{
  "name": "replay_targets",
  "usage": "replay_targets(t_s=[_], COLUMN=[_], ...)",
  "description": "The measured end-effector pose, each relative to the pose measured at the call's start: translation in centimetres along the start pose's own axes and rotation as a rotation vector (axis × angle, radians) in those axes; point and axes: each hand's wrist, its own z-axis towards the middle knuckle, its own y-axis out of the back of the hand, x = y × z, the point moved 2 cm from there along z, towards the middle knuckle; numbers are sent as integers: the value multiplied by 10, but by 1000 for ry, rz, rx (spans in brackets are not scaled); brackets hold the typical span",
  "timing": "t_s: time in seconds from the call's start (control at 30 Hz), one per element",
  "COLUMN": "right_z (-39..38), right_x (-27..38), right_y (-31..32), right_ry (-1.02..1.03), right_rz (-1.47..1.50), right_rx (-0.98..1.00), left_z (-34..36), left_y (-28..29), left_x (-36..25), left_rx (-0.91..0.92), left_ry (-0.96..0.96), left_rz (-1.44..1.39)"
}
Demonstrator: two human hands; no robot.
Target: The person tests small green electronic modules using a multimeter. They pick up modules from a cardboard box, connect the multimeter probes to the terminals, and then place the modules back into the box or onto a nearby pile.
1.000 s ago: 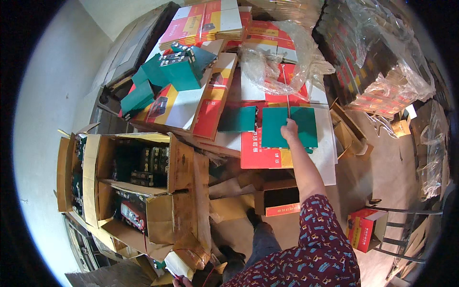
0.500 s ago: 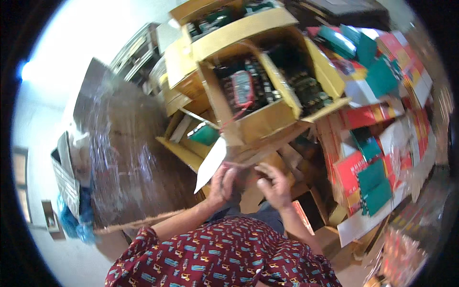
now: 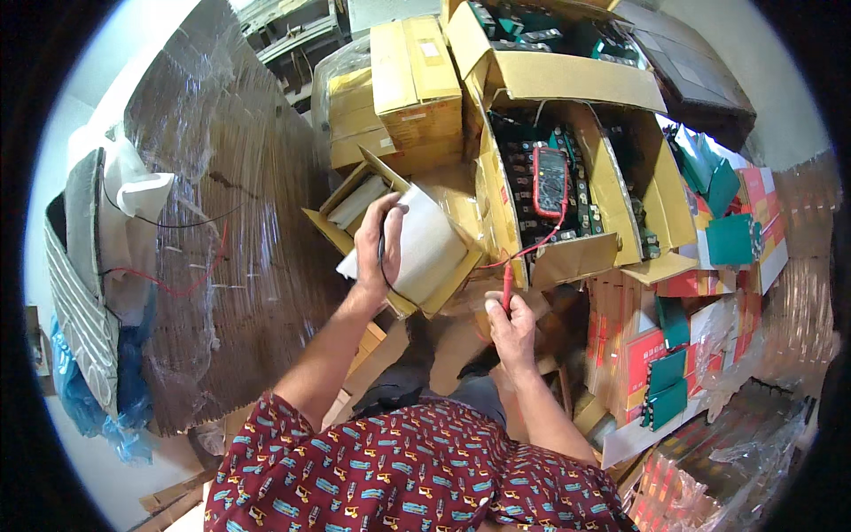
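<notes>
At the far left of the frame we note a striped grey cloth (image 3: 78,293) with a white bundle (image 3: 133,199) on it, and thin red and black wires (image 3: 182,253) trailing across a large stack of corrugated cardboard sheets wrapped in clear film (image 3: 239,230).

Left of centre, the left hand (image 3: 377,248) is closed around the near edge of a white cylindrical pack (image 3: 417,248), with a black probe lead (image 3: 383,257) caught under its fingers. The pack lies tilted in a small open cardboard box (image 3: 390,226).

Above it, at top centre, stand closed tan cartons (image 3: 412,75).

Just right of centre, the right hand (image 3: 510,328) pinches a red test probe (image 3: 507,285) upright between thumb and fingers. Its red lead (image 3: 541,244) runs up to a red-edged digital multimeter (image 3: 550,182), which lies face up on rows of dark cells inside a large open cardboard carton (image 3: 612,168). The probe tip stands apart from the white pack.

At the right of the frame we record stacks of red and teal flat retail boxes (image 3: 700,301), some under clear plastic film (image 3: 762,443).

A red patterned shirt (image 3: 408,479) fills the lower centre.
</notes>
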Motion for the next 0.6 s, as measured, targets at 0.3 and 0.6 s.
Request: replay_targets(t_s=[0.3,0.6], right_z=[31,20], right_x=[-1,-25], right_y=[-84,-92], right_ry=[-302,-351], right_rz=[242,572], right_rx=[12,-1], left_z=[-71,-10], left_y=[-13,12], left_x=[2,-12], left_rx=[521,1311], left_ry=[-25,-120], left_rz=[138,247])
